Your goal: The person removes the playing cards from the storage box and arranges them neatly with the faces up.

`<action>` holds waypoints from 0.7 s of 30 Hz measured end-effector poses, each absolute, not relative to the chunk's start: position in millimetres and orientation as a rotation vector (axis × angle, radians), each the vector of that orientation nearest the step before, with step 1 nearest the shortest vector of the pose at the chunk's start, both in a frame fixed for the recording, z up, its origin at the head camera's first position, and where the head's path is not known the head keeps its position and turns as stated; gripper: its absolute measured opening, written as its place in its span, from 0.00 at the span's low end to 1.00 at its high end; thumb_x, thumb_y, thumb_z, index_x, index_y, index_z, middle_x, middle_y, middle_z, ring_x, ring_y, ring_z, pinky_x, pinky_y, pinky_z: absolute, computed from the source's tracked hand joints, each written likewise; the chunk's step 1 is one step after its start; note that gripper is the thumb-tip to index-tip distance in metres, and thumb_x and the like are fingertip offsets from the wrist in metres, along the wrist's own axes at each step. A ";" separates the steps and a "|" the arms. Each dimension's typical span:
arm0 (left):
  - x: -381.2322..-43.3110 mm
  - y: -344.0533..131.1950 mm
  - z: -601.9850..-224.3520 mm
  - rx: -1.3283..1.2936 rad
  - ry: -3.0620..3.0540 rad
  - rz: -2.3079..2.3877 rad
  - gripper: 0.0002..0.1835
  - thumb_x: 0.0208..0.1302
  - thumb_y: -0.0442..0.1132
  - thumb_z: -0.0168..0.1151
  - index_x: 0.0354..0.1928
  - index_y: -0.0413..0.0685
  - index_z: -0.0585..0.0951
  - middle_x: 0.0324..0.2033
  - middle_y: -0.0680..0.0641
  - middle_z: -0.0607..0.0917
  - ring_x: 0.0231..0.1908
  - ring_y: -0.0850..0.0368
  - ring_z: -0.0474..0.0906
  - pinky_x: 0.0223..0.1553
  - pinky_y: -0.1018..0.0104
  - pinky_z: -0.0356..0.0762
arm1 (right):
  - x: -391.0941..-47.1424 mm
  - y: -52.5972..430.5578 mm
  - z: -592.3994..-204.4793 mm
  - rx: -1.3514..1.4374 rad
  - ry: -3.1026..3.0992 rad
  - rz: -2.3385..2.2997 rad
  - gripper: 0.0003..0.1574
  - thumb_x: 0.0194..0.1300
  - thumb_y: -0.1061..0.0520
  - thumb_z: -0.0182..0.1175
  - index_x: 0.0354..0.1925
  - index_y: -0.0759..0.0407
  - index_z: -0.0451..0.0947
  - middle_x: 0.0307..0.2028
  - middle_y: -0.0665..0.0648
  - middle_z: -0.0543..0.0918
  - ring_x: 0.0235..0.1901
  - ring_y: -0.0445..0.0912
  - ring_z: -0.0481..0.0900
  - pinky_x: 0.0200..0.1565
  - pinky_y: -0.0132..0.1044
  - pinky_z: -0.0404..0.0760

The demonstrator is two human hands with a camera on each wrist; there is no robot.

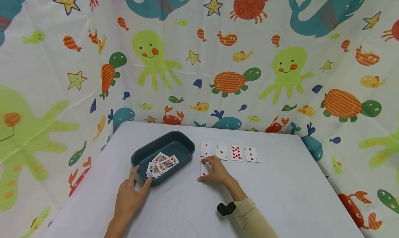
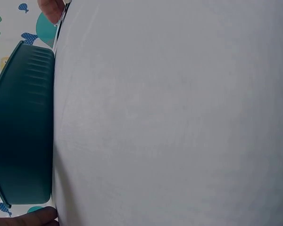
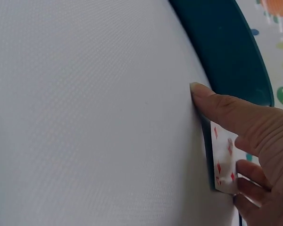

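Observation:
My right hand (image 1: 217,172) grips a playing card with red diamonds (image 1: 204,168) by its near and far edges, thumb at the near one. The right wrist view has this card (image 3: 223,157) between thumb and fingers, low over the table. My left hand (image 1: 131,193) rests around the near left corner of a dark teal tray (image 1: 187,140), thumb and forefinger spread apart. In the left wrist view its fingers (image 2: 40,217) lie right by the tray wall (image 2: 23,127). Several face cards (image 1: 167,164) lie overlapping in the tray.
Beyond my right hand a row of face-up cards runs to the right: a diamonds card (image 1: 206,148), a clubs card (image 1: 222,149), a hearts card with many pips (image 1: 236,153) and another hearts card (image 1: 251,154). A sea-animal curtain (image 1: 199,65) hangs behind the white table (image 1: 280,196).

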State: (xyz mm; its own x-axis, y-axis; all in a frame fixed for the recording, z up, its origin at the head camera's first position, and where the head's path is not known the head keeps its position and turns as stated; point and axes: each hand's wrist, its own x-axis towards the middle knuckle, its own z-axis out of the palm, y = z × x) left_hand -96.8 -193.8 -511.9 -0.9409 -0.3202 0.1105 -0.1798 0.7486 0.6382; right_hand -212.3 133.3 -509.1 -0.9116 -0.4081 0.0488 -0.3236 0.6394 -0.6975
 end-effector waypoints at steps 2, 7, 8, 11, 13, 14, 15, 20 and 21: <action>-96.5 -194.1 -511.8 0.398 -2.736 -0.965 0.45 0.69 0.70 0.54 0.78 0.52 0.60 0.55 0.25 0.80 0.55 0.27 0.76 0.49 0.32 0.75 | -213.4 131.9 -509.8 -0.625 2.744 -1.123 0.47 0.46 0.47 0.84 0.61 0.58 0.78 0.60 0.61 0.75 0.63 0.56 0.70 0.65 0.56 0.71; -95.8 -193.8 -511.0 0.398 -2.750 -0.969 0.46 0.69 0.70 0.54 0.78 0.51 0.59 0.56 0.25 0.79 0.55 0.27 0.76 0.48 0.32 0.74 | -215.3 130.6 -511.1 -0.663 2.752 -1.117 0.47 0.46 0.48 0.84 0.61 0.60 0.78 0.61 0.62 0.75 0.63 0.58 0.70 0.65 0.57 0.71; -95.9 -193.8 -510.9 0.398 -2.751 -0.971 0.46 0.69 0.70 0.54 0.78 0.51 0.59 0.55 0.25 0.79 0.55 0.27 0.76 0.48 0.33 0.75 | -215.6 130.5 -510.8 -0.666 2.752 -1.113 0.46 0.46 0.49 0.84 0.61 0.60 0.78 0.61 0.62 0.76 0.63 0.57 0.70 0.65 0.56 0.71; -95.7 -193.8 -511.1 0.398 -2.744 -0.970 0.46 0.69 0.70 0.54 0.78 0.52 0.59 0.55 0.26 0.80 0.54 0.28 0.76 0.47 0.33 0.75 | -216.1 130.4 -511.1 -0.687 2.763 -1.104 0.46 0.47 0.49 0.84 0.61 0.60 0.78 0.60 0.62 0.77 0.62 0.58 0.70 0.64 0.57 0.71; -95.8 -193.9 -511.4 0.396 -2.737 -0.971 0.45 0.69 0.70 0.55 0.78 0.52 0.60 0.55 0.26 0.80 0.54 0.28 0.77 0.47 0.33 0.75 | -216.2 130.1 -511.5 -0.685 2.766 -1.106 0.46 0.47 0.49 0.84 0.61 0.60 0.78 0.60 0.61 0.77 0.62 0.58 0.70 0.65 0.56 0.70; -95.9 -194.0 -511.5 0.395 -2.735 -0.973 0.45 0.69 0.70 0.55 0.78 0.52 0.60 0.54 0.26 0.80 0.54 0.28 0.77 0.47 0.33 0.75 | -216.2 130.0 -511.9 -0.687 2.769 -1.110 0.46 0.47 0.49 0.84 0.61 0.60 0.78 0.60 0.61 0.77 0.62 0.58 0.70 0.65 0.57 0.70; -95.9 -194.0 -511.5 0.394 -2.734 -0.972 0.45 0.69 0.70 0.55 0.78 0.52 0.60 0.54 0.26 0.80 0.53 0.28 0.77 0.47 0.33 0.75 | -216.1 129.8 -512.3 -0.688 2.772 -1.114 0.46 0.47 0.48 0.84 0.61 0.60 0.78 0.60 0.61 0.77 0.62 0.58 0.70 0.65 0.57 0.70; -95.4 -194.2 -511.5 0.394 -2.739 -0.976 0.46 0.69 0.70 0.55 0.78 0.52 0.60 0.54 0.26 0.80 0.53 0.29 0.77 0.46 0.34 0.75 | -214.7 128.8 -511.5 -0.693 2.777 -1.121 0.48 0.47 0.48 0.84 0.63 0.60 0.77 0.61 0.61 0.77 0.63 0.57 0.70 0.65 0.57 0.71; -95.4 -194.2 -511.3 0.395 -2.741 -0.976 0.46 0.68 0.70 0.55 0.78 0.52 0.60 0.54 0.26 0.80 0.53 0.29 0.77 0.46 0.34 0.75 | -214.4 128.4 -510.7 -0.700 2.780 -1.124 0.48 0.47 0.48 0.84 0.63 0.61 0.77 0.61 0.61 0.76 0.63 0.57 0.70 0.65 0.57 0.71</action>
State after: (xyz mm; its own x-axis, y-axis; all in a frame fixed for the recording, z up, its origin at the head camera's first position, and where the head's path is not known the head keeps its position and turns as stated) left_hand -95.4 -194.2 -511.3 -0.9431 -0.3163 0.1022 -0.1805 0.7455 0.6416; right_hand -214.4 128.4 -510.7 -0.8949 -0.4327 0.1094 -0.3872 0.6308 -0.6724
